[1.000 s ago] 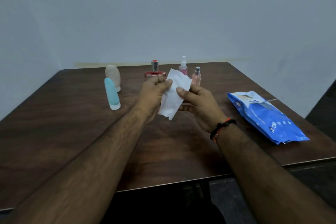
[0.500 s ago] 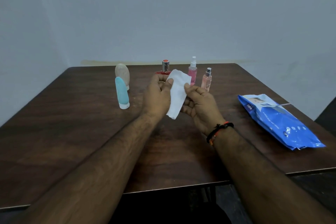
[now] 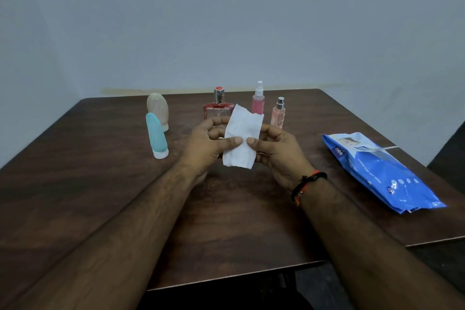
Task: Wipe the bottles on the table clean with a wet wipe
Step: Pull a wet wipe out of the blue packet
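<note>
A white wet wipe hangs upright over the middle of the table, held between both hands. My left hand pinches its left edge and my right hand pinches its right edge, thumbs on the near face. Behind the wipe stands a square red perfume bottle, partly hidden. To its right are a pink spray bottle and a small peach spray bottle. At the left stand a teal squeeze tube and a beige squeeze tube behind it.
A blue wet-wipe pack lies on the right side of the dark wooden table, its flap lifted. A pale wall runs behind the table's far edge. The table's front edge is near my forearms.
My hands have lowered a little and turned the wipe to face me, now spread flatter between both thumbs. The camera view shifted, so the bottles sit further right in frame.
</note>
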`<state>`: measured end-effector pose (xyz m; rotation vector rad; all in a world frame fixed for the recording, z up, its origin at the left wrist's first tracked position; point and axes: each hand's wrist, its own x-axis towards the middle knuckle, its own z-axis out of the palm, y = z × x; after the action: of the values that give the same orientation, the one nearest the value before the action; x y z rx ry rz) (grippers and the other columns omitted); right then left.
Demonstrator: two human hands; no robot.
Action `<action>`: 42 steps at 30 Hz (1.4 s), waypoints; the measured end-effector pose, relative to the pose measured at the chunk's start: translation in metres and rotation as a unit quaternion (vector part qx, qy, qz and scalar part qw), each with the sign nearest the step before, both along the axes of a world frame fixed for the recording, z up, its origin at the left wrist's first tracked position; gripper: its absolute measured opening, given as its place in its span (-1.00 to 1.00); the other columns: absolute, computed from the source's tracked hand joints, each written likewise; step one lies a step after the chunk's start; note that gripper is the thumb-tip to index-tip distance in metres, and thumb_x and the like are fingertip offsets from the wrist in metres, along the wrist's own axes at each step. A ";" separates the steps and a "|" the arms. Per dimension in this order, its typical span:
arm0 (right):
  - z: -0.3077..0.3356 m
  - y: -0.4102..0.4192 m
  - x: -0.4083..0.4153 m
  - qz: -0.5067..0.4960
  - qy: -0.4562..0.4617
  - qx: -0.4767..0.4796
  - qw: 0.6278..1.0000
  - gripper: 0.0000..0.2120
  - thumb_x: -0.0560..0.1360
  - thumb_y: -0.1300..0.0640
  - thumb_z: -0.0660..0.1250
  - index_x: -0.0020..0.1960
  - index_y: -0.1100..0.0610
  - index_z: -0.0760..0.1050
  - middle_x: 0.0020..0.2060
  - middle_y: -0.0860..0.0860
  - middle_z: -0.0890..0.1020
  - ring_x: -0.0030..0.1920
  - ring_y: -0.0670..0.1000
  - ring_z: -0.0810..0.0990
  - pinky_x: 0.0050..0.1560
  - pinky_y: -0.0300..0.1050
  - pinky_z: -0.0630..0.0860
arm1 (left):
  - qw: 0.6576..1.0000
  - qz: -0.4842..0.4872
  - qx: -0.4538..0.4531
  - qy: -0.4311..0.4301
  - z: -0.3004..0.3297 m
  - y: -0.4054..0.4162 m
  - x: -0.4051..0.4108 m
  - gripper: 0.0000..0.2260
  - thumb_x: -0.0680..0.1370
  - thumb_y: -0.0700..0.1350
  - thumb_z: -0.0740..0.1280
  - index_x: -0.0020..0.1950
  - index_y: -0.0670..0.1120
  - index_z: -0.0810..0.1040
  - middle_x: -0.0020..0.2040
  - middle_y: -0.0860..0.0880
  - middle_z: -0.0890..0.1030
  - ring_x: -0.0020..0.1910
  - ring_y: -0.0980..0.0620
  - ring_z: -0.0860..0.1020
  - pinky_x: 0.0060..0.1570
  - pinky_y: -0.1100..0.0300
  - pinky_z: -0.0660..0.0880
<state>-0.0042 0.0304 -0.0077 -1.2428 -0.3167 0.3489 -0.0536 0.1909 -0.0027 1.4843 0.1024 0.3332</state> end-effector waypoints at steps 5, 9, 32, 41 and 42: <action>-0.002 -0.006 0.007 -0.027 -0.043 -0.015 0.999 -0.81 0.51 0.44 0.33 0.02 0.23 0.62 0.00 0.13 0.70 0.00 0.14 0.70 -0.06 0.01 0.68 | 0.999 -0.040 -0.024 -0.005 -0.005 0.000 0.008 -0.64 0.46 -0.39 0.44 0.20 -0.11 0.58 0.01 -0.08 0.74 -0.01 -0.09 0.71 -0.15 0.05 0.66; -0.001 -0.010 0.010 -0.017 -0.078 -0.034 0.996 -0.73 0.51 0.46 0.30 -0.01 0.15 0.65 -0.06 0.01 0.72 -0.02 0.03 0.71 0.00 -0.02 0.67 | 0.998 -0.064 0.019 -0.011 -0.006 -0.001 0.012 -0.74 0.51 -0.37 0.39 0.15 -0.13 0.64 0.01 -0.06 0.73 -0.02 -0.07 0.70 -0.11 0.00 0.63; -0.003 -0.020 0.013 -0.019 -0.047 -0.037 0.998 -0.77 0.53 0.35 0.20 -0.06 0.33 0.64 0.09 0.21 0.67 0.12 0.18 0.64 0.10 0.12 0.61 | 0.998 -0.044 -0.035 0.008 -0.008 -0.004 0.019 -0.91 0.53 -0.30 0.37 -0.12 -0.19 0.65 -0.07 -0.11 0.72 -0.03 -0.07 0.68 -0.09 0.07 0.65; -0.018 -0.017 0.021 -0.010 -0.032 -0.030 0.999 -0.51 0.45 0.33 0.44 0.36 0.15 0.47 0.16 0.21 0.64 0.18 0.18 0.64 0.18 0.21 0.59 | 1.000 -0.012 -0.013 -0.015 -0.020 -0.009 0.022 -0.79 0.42 -0.42 0.47 -0.08 -0.15 0.62 -0.09 -0.11 0.70 -0.06 -0.07 0.68 -0.02 -0.04 0.64; -0.019 -0.017 0.021 -0.007 -0.018 -0.039 0.999 -0.50 0.43 0.34 0.46 0.35 0.17 0.47 0.16 0.19 0.64 0.18 0.17 0.64 0.21 0.20 0.58 | 1.000 -0.005 -0.013 -0.021 -0.023 -0.009 0.022 -0.77 0.42 -0.41 0.47 -0.05 -0.14 0.62 -0.08 -0.10 0.70 -0.06 -0.05 0.67 -0.01 -0.04 0.64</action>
<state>0.0164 0.0137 -0.0267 -1.3276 -0.3279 0.3294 -0.0312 0.1816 -0.0255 1.4513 0.0649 0.3540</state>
